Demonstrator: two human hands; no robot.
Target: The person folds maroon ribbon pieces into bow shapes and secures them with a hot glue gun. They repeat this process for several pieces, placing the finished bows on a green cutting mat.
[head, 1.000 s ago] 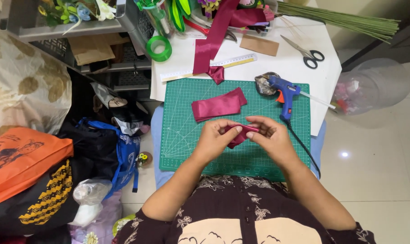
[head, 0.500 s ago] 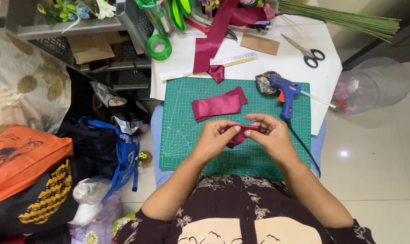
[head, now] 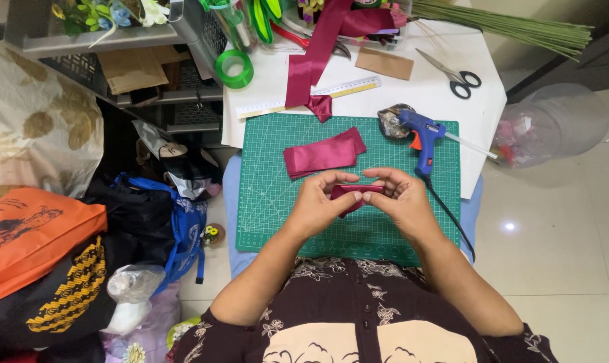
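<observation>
A short folded piece of dark red satin ribbon is pinched between both of my hands, just above a green cutting mat. My left hand grips its left end with thumb and fingertips. My right hand holds the right end, fingers curled over it. Several cut ribbon pieces lie stacked on the mat just beyond my hands. A long strip of the same ribbon trails down from the back of the white table.
A blue glue gun lies at the mat's right with its black cord running toward me. Scissors, a ruler, a green tape roll and green wire stems sit behind. Bags crowd the floor left; a clear plastic bag stands right.
My hands have shifted slightly and flattened the ribbon piece between them; the fingertips now press its fold closer together. Everything else is unmoved.
</observation>
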